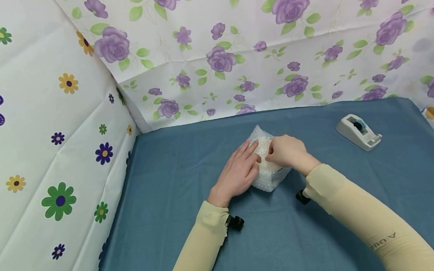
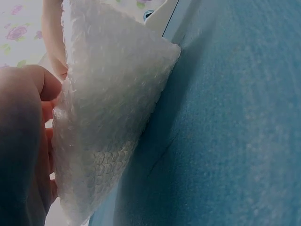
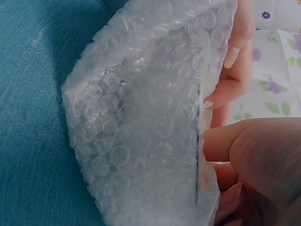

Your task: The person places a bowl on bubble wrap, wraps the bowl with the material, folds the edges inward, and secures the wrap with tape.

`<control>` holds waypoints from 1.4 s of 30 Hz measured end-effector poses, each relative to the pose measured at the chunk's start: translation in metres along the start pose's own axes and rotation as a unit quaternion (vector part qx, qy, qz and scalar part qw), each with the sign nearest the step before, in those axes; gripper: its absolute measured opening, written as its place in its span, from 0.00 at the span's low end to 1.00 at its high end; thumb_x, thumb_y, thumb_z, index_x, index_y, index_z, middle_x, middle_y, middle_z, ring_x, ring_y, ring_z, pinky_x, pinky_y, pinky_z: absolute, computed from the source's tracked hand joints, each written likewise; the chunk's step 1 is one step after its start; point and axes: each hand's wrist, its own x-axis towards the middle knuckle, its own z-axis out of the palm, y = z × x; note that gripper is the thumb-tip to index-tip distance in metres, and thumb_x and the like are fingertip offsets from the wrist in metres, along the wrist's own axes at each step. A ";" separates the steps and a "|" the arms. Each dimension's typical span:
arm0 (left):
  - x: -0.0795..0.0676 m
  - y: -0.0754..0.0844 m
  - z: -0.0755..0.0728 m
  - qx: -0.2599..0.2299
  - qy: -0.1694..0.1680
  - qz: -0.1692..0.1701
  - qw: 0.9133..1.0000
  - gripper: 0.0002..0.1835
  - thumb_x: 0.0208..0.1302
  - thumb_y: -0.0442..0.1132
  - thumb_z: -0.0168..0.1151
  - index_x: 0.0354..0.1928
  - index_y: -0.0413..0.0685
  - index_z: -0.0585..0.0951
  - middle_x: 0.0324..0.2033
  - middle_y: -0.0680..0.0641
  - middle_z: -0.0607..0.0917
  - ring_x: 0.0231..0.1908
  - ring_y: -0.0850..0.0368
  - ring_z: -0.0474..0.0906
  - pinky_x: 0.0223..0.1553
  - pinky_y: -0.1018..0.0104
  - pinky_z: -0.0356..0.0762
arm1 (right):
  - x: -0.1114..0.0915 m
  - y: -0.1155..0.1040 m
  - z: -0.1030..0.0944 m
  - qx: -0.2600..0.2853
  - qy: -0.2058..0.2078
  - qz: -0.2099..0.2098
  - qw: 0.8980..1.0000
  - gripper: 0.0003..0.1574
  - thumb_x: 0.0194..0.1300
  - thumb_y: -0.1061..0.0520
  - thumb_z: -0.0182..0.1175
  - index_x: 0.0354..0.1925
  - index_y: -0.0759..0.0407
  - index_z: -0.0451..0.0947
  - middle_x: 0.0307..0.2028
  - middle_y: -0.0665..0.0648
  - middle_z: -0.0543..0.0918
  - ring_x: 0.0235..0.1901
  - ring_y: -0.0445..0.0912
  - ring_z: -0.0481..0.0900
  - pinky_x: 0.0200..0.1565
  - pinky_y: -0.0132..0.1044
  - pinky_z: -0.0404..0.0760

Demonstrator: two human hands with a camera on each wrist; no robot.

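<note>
A bundle of clear bubble wrap (image 1: 268,181) sits on the blue cloth, folded around a round cream-coloured thing (image 1: 264,149) with a thin dark edge. Much of that round thing is hidden by the wrap and the hands. My left hand (image 1: 238,168) lies over the bundle's left side, its fingers stretched onto the top. On the right side, my right hand (image 1: 289,151) has curled fingers and pinches the wrap at the top face. The right wrist view has its thumb and fingertips right at the edge of the wrap (image 3: 136,127). In the left wrist view, the wrap's side (image 2: 113,80) slopes down to the cloth.
A white tape dispenser (image 1: 359,133) with a roll of tape stands at the back right. Blue cloth (image 1: 167,190) covers the table. A flowered curtain (image 1: 204,68) hangs along the back, and another flowered sheet (image 1: 51,165) rises at the left.
</note>
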 end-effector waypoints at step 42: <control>0.000 0.008 0.006 0.098 0.003 -0.018 0.995 0.20 0.85 0.50 0.50 0.56 0.55 0.90 0.81 0.46 0.65 0.83 0.46 0.50 0.82 0.47 0.48 | -0.001 -0.003 -0.004 -0.034 0.004 -0.016 0.999 0.16 0.72 0.53 0.71 0.51 0.61 0.85 0.42 0.59 0.88 0.34 0.52 0.86 0.36 0.49 0.86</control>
